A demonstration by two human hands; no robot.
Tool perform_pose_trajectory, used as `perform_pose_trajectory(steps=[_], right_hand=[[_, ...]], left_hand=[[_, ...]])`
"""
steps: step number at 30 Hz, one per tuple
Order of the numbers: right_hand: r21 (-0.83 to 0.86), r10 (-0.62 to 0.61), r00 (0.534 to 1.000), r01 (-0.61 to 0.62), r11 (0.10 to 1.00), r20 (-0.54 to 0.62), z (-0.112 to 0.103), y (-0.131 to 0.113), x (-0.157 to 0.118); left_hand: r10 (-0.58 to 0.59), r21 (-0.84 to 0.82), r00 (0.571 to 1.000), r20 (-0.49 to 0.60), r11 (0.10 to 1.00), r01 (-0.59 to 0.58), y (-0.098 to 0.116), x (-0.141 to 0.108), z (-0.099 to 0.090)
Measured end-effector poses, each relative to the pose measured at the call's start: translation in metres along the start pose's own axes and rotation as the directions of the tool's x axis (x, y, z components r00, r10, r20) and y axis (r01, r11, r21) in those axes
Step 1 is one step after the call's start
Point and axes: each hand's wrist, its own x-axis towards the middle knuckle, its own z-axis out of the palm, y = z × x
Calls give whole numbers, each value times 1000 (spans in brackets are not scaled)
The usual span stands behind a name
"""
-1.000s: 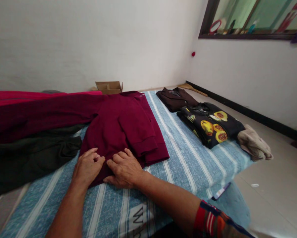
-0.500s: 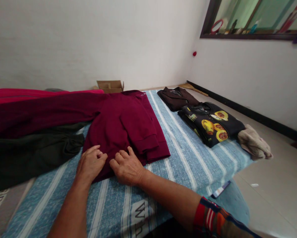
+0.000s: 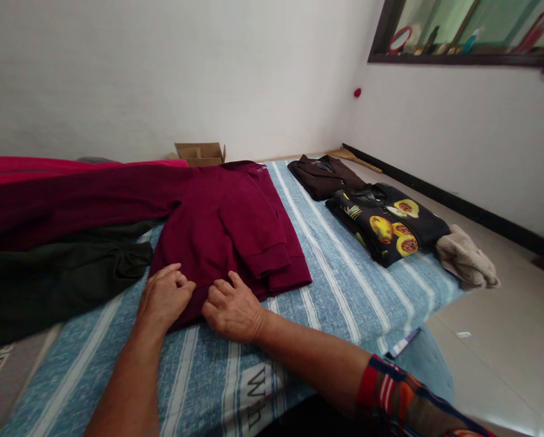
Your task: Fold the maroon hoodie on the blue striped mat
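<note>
A maroon sweatshirt [image 3: 217,212] lies spread on the bed, one sleeve folded in across its body and the other stretched out to the left. My left hand [image 3: 166,297] is closed on the left part of its near hem, fingers curled into the cloth. A short way to the right, my right hand [image 3: 233,308] also grips the hem with bent fingers. Its fingertips are partly hidden by the knuckles and fabric. Dark green clothing [image 3: 71,273] lies left of my left hand, partly under the outstretched sleeve.
A folded black fruit-print garment [image 3: 390,224] and a folded brown garment [image 3: 321,176] lie at the right, beside a beige cloth [image 3: 465,258] at the bed's edge. Bright pink clothing [image 3: 80,169] and a cardboard box [image 3: 201,153] are at the back. Striped blue bedding [image 3: 326,267] covers the bed.
Both hands stay at the hem with almost the same grip. The view has shifted very slightly; the clothes keep their places.
</note>
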Motion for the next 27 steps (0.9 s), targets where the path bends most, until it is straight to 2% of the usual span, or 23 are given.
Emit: perform_pose_trajectory(steps=[7, 13, 21, 27], right_hand=[[25, -10, 1000, 10, 1000, -5, 0, -1, -1], [55, 21, 999, -20, 998, -24, 4, -9, -4], [99, 68, 996, -63, 993, -50, 8, -18, -10], [184, 158, 973, -127, 975, -166, -4, -11, -1]], left_hand=[[-14, -45, 1000, 14, 999, 15, -2, -1, 1], [-6, -27, 1000, -26, 1000, 5, 0, -12, 0], [-17, 12, 997, -74, 1000, 18, -1, -22, 9], [-56, 1, 998, -40, 998, 56, -2, -22, 10]])
